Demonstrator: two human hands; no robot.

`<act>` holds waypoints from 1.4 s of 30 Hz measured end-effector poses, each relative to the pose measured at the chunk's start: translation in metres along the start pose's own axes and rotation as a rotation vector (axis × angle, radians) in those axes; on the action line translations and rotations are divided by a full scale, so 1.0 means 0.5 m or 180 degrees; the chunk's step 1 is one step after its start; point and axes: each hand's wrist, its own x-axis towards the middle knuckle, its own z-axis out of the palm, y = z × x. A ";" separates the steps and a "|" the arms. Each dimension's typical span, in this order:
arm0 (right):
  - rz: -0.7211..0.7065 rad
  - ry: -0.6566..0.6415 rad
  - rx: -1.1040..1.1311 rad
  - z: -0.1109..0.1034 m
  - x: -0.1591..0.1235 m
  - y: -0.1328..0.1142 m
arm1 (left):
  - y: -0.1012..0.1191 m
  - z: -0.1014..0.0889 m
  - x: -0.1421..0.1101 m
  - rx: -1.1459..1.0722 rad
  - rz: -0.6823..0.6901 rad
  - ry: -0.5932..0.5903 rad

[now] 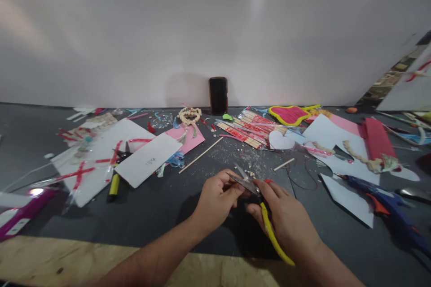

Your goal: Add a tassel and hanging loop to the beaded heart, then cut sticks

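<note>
My right hand point(286, 215) is closed around yellow-handled scissors point(274, 237), whose two blades are parted and point up and to the left. Close to the blades, my left hand point(215, 199) is pinched, its fingertips touching or almost touching the metal. Whatever lies between those left fingers is too small or hidden to name. A bit of red shows by my right fingers. Small beads and crumbs point(232, 154) are scattered on the dark table just beyond both hands. A thin wooden stick point(201, 155) lies to the left, and a shorter stick point(283, 164) to the right.
Pliers point(115, 184) and a white card point(148, 160) lie left, near a purple device point(27, 210). Red-wrapped chopsticks point(249, 128) and a phone point(218, 95) are at the back. A blue glue gun point(380, 197) and white paper point(348, 206) lie right.
</note>
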 end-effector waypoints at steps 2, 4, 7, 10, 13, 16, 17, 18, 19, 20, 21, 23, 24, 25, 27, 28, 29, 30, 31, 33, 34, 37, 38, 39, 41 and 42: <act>-0.0028 -0.0053 0.0088 -0.002 -0.001 -0.001 | 0.002 -0.002 -0.001 -0.0023 0.0106 0.0046; -0.0104 -0.0071 0.0172 -0.003 -0.002 -0.001 | 0.005 -0.004 -0.003 -0.0155 0.0140 0.0001; -0.0254 -0.0008 0.0172 -0.004 -0.002 0.001 | 0.010 -0.006 -0.006 -0.0312 0.0062 -0.0150; -0.0319 0.0057 0.0095 -0.003 -0.002 0.003 | 0.013 -0.006 -0.007 -0.0313 0.0000 -0.0181; -0.0283 0.0007 0.0131 -0.001 -0.002 0.001 | 0.010 -0.005 -0.007 -0.0313 -0.0015 -0.0186; -0.0200 0.0013 0.0162 0.004 -0.004 -0.002 | 0.007 -0.004 -0.006 -0.0321 -0.0046 -0.0251; -0.0174 0.0024 0.0169 0.006 -0.005 -0.002 | 0.007 -0.004 -0.006 -0.0327 -0.0054 -0.0259; -0.0150 0.0043 0.0169 0.008 -0.006 -0.003 | 0.007 -0.004 -0.006 -0.0328 -0.0053 -0.0263; -0.0132 0.0053 0.0162 0.009 -0.007 -0.003 | 0.008 -0.004 -0.006 -0.0320 -0.0044 -0.0261; -0.0128 0.0055 0.0147 0.010 -0.007 -0.003 | 0.009 -0.003 -0.006 -0.0304 -0.0028 -0.0254; -0.0120 0.0046 0.0124 0.010 -0.008 -0.003 | 0.010 -0.003 -0.006 -0.0280 -0.0010 -0.0252; -0.0097 0.0009 0.0073 0.008 -0.009 -0.003 | 0.009 -0.002 -0.007 -0.0231 0.0030 -0.0238; -0.0087 -0.0020 0.0070 0.007 -0.009 -0.003 | 0.008 -0.001 -0.007 -0.0206 0.0059 -0.0227; -0.0083 -0.0052 0.0092 0.005 -0.010 -0.004 | 0.006 0.000 -0.008 -0.0171 0.0089 -0.0212; -0.0082 -0.0095 0.0191 0.000 -0.009 -0.005 | 0.003 0.000 -0.009 -0.0077 0.0154 -0.0196; -0.0089 -0.0118 0.0275 -0.002 -0.009 -0.005 | 0.002 -0.001 -0.010 -0.0027 0.0197 -0.0194; -0.0098 -0.0153 0.0386 -0.004 -0.009 -0.006 | 0.001 -0.002 -0.011 0.0018 0.0250 -0.0186; -0.0097 -0.0189 0.0508 -0.006 -0.009 -0.007 | 0.002 -0.004 -0.012 0.0058 0.0312 -0.0175; -0.0090 -0.0225 0.0626 -0.007 -0.009 -0.008 | 0.003 -0.006 -0.012 0.0098 0.0370 -0.0172; -0.0078 -0.0243 0.0761 -0.008 -0.007 -0.009 | 0.005 -0.010 -0.013 0.0164 0.0440 -0.0172; -0.0061 -0.0245 0.0752 -0.008 -0.006 -0.010 | 0.006 -0.012 -0.013 0.0178 0.0441 -0.0177; -0.0004 -0.0261 0.0521 -0.008 -0.002 -0.009 | 0.005 -0.015 -0.008 0.0143 0.0387 -0.0139; 0.0008 -0.0262 0.0417 -0.009 0.000 -0.008 | 0.004 -0.015 -0.006 0.0120 0.0365 -0.0119; 0.0008 -0.0246 0.0316 -0.009 0.001 -0.006 | 0.001 -0.014 -0.004 0.0098 0.0341 -0.0089; -0.0021 -0.0172 0.0137 -0.011 0.002 -0.002 | -0.002 -0.012 -0.001 0.0065 0.0279 -0.0004; -0.0042 -0.0143 0.0070 -0.012 0.002 0.000 | -0.003 -0.011 0.000 0.0064 0.0249 0.0035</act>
